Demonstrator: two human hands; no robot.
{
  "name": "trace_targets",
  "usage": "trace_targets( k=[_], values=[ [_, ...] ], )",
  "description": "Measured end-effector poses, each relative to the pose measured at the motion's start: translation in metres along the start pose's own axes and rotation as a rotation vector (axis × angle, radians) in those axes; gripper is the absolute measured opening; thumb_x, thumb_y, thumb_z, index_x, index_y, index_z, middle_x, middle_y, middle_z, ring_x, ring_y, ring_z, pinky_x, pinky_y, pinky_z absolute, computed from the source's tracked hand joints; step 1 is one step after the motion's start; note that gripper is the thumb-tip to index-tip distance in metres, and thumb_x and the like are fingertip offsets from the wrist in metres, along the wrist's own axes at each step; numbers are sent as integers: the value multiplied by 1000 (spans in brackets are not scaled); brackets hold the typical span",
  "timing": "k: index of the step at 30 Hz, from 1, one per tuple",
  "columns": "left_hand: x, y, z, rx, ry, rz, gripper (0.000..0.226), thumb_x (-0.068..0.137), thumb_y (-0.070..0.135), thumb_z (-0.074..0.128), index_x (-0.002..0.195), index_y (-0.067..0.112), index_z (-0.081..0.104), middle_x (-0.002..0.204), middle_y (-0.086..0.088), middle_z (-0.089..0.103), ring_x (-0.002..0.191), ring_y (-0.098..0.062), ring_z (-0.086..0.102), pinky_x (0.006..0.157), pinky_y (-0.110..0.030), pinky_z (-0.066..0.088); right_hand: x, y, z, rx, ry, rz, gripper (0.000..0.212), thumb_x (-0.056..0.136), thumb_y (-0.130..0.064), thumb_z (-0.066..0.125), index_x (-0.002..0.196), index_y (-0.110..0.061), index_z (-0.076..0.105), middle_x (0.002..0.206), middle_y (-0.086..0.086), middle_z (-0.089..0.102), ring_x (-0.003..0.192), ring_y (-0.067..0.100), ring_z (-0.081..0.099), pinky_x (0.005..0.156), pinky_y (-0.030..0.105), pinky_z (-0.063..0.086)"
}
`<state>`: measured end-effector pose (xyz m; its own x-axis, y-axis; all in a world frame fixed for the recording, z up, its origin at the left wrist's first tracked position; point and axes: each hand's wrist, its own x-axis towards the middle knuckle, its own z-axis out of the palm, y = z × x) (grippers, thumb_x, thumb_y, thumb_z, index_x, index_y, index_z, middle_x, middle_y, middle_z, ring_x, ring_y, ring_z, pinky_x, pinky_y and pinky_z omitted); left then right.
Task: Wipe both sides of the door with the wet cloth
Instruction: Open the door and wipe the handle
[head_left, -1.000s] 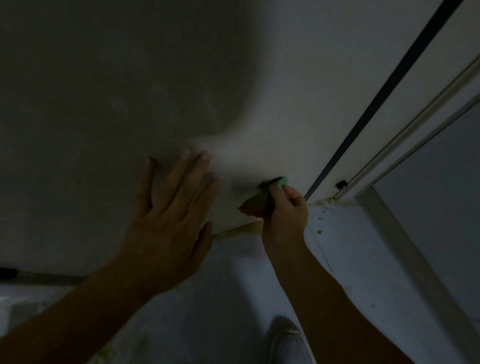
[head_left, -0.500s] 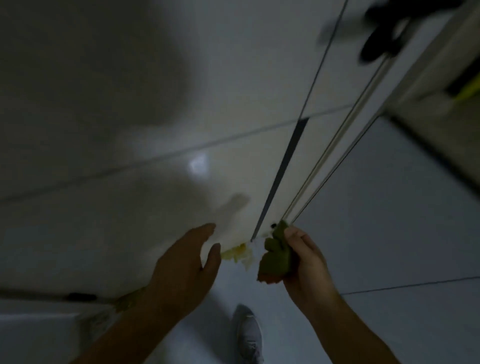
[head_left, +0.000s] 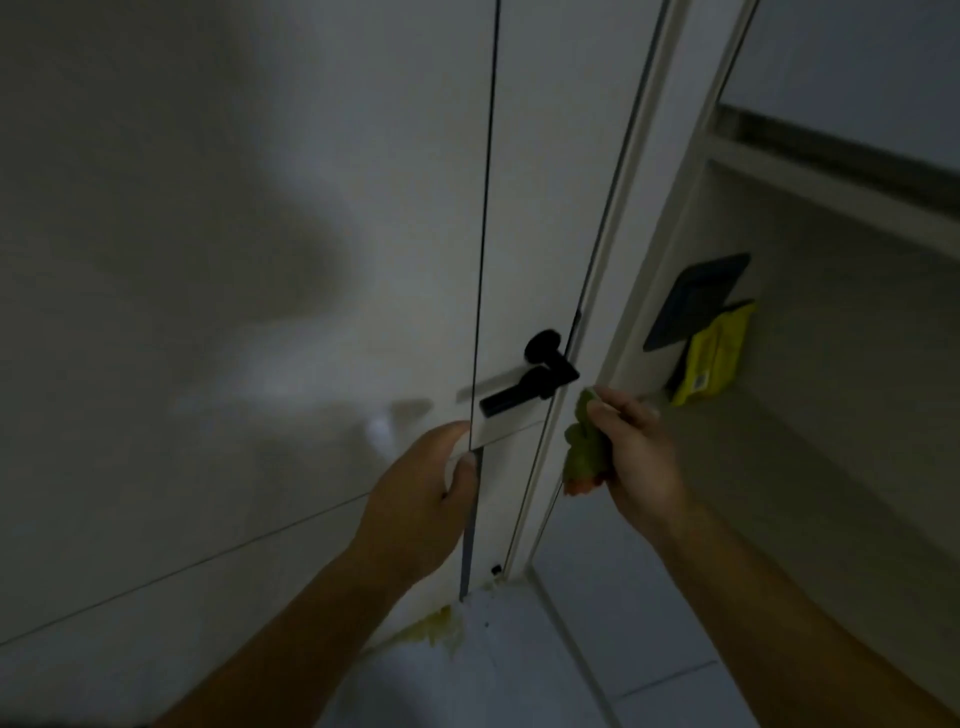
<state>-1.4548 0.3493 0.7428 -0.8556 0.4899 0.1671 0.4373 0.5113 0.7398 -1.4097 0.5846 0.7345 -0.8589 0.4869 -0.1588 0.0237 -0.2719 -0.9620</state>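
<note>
Two hands up in front of me, dim light, and a white door (head_left: 249, 156) fills the whole left and middle of the view. Its face is smooth and pale, with a big soft shadow across the left part. One thin dark vertical line (head_left: 485, 208) runs down it and a fine horizontal groove (head_left: 208, 561) slants across lower down. Black lever handle (head_left: 540, 376) sits near the door's right edge, with the lever pointing left.

My left hand (head_left: 421, 504) is at the door just below that handle, on the dark line. Thumb and forefinger curve loosely into a C with nothing in it that I can see. Whether the fingertips touch the panel, I cannot tell.

My right hand (head_left: 631, 457) has its fingers closed round the green cloth (head_left: 584, 449), bunched up, with an orange-red bit at its lower end. The cloth sits by the door's right edge, just right of the handle and a little below it, in front of the white door frame (head_left: 641, 208). Touching the frame or not, I cannot tell.

Right of the frame there's a pale recess with a shelf (head_left: 810, 467). At its far left, a flat black object (head_left: 696, 301) leans with a yellow packet (head_left: 714, 358) beside it.

Down near me is pale tiled floor (head_left: 571, 665), and a yellowish-green smear (head_left: 436, 629) lies at the foot of the door.
</note>
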Motion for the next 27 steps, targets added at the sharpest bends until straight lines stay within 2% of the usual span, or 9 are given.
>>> trace_targets(
  k=[3,5,7,10,14,18,21,24,27],
  values=[
    [38,36,19,61,-13,83,49,108,28,43,155,17,37,149,2,50,116,16,32,107,-4,29,35,-15,-2,-45,13,-3,24,104,-13,58,122,3,54,62,17,54,47,30,51,50,38,47],
    [57,52,34,116,-38,65,57,108,34,39,161,17,23,166,0,28,145,0,24,114,-7,8,54,-21,-4,-62,14,1,29,104,-15,59,129,0,56,70,22,59,52,33,55,53,43,50],
    [69,58,50,154,-75,-6,63,109,40,34,162,15,12,170,-3,14,155,-13,13,116,-14,2,68,-23,-7,-77,2,11,24,103,-18,61,127,-14,63,83,24,66,64,36,61,59,48,52],
    [76,63,72,242,-94,-80,63,110,39,31,162,11,10,169,-9,15,156,-20,13,127,-28,3,82,-23,-9,-125,-6,16,12,99,-25,67,108,-32,68,106,13,72,90,33,69,69,39,57],
    [83,62,85,264,-64,-132,61,110,35,31,161,9,10,170,-10,13,157,-20,9,122,-26,-5,91,-18,-7,-164,-4,-16,6,93,-24,75,97,-27,71,102,5,73,96,24,70,71,25,59],
    [88,62,90,190,-76,-162,57,110,30,34,161,11,16,168,-9,21,156,-23,11,125,-31,-1,97,-13,-7,-219,-23,0,16,91,-20,77,106,-18,70,104,7,71,94,23,69,73,27,58],
    [87,61,95,149,-85,-162,56,110,27,37,161,11,18,167,-8,23,156,-22,13,127,-32,3,98,-11,-8,-216,-46,-8,16,90,-18,78,99,-27,69,101,-1,69,90,16,68,73,26,58],
    [86,60,97,66,-73,-200,54,109,25,41,160,13,25,161,-6,34,146,-20,33,114,-15,18,99,-10,-9,-247,-59,-32,18,90,-16,78,92,-30,67,98,-3,68,90,17,67,77,33,59],
    [83,61,98,23,-65,-213,52,108,23,44,157,13,31,150,-5,45,126,-21,50,107,-22,36,98,-9,-11,-272,-69,-51,18,90,-15,77,90,-29,67,97,-3,68,88,16,67,72,30,57]
  ],
)
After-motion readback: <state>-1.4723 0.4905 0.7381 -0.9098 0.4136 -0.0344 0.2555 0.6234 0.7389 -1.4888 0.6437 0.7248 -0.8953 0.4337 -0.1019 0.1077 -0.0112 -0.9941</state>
